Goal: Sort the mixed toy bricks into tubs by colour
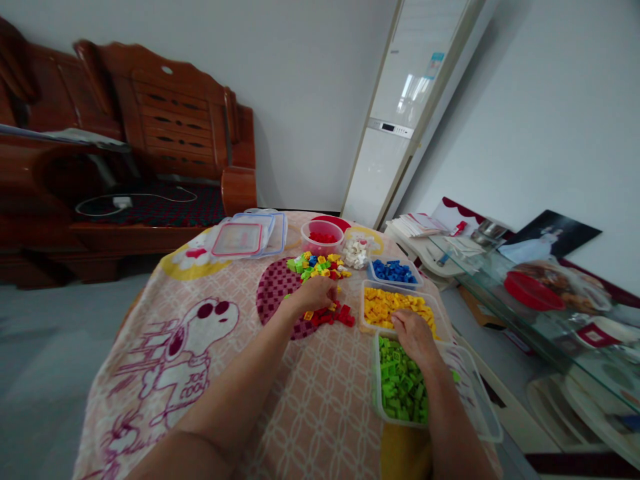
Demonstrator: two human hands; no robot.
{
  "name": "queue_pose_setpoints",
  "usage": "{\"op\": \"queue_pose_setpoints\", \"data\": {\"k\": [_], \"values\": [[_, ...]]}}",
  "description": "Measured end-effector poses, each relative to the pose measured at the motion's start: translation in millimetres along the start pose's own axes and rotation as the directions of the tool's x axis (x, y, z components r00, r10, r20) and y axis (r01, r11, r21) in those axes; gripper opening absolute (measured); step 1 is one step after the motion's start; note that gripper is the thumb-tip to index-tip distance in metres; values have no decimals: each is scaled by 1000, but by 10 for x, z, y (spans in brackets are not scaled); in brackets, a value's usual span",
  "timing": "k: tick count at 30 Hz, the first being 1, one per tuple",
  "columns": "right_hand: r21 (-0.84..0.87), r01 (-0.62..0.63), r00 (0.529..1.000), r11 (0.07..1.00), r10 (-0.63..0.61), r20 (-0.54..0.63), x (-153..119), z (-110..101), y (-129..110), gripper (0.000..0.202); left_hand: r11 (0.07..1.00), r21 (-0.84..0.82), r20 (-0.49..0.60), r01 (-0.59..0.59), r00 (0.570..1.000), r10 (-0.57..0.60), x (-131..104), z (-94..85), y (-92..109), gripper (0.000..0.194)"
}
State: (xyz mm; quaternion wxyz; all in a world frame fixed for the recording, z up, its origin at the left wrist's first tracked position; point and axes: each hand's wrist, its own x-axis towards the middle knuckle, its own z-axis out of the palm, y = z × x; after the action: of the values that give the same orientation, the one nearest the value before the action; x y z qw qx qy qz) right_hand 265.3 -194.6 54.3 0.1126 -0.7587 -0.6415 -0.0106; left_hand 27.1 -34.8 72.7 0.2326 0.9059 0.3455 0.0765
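My left hand (318, 293) reaches over a mixed pile of small toy bricks (319, 265) in yellow, green, blue and red. Its fingers are curled downward, and what they pinch is hidden. Red bricks (344, 315) lie loose just beside it on the tablecloth. Over the near edge of a clear box of yellow bricks (383, 305) is my right hand (413, 333), fingers drawn together; I cannot make out anything in them. Below my right wrist stands a box of green bricks (400, 380), partly covered by the forearm.
Farther back are a box of blue bricks (394, 271), a pile of white bricks (357, 250) and a round tub of red bricks (323, 237). Box lids (237, 239) lie at the far left of the tablecloth (310, 400). A glass shelf (530, 320) borders the right side.
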Motion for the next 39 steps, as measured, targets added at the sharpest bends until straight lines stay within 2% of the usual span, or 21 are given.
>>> {"op": "queue_pose_setpoints", "data": {"k": [6, 10, 14, 21, 25, 32, 36, 39], "values": [[7, 9, 1000, 1000, -9, 9, 5, 5, 15, 30, 998, 65, 32, 1, 999, -3, -19, -19, 48, 20], [24, 9, 1000, 1000, -9, -4, 9, 30, 39, 30, 984, 175, -26, 34, 999, -30, -29, 31, 116, 26], [27, 9, 1000, 1000, -9, -2, 11, 49, 55, 29, 979, 196, -83, 55, 996, -39, -15, 82, 111, 19], [25, 3, 1000, 1000, -3, -1, 7, 37, 43, 30, 989, -145, -97, -23, 995, 9, 29, 30, -71, 17], [20, 6, 1000, 1000, -6, -4, 6, 34, 41, 29, 972, -234, -151, -30, 988, -6, 42, 18, -56, 22], [16, -2, 1000, 1000, 2, -7, 13, 46, 55, 29, 937, -340, -208, -81, 978, 9, 63, 58, 138, 21], [17, -6, 1000, 1000, 6, -7, 13, 39, 47, 29, 893, -426, -273, -146, 962, 26, 106, 251, 362, 21], [36, -4, 1000, 999, 4, -12, 8, 32, 39, 27, 830, -515, -266, -214, 960, 83, 134, 396, 508, 24]]}}
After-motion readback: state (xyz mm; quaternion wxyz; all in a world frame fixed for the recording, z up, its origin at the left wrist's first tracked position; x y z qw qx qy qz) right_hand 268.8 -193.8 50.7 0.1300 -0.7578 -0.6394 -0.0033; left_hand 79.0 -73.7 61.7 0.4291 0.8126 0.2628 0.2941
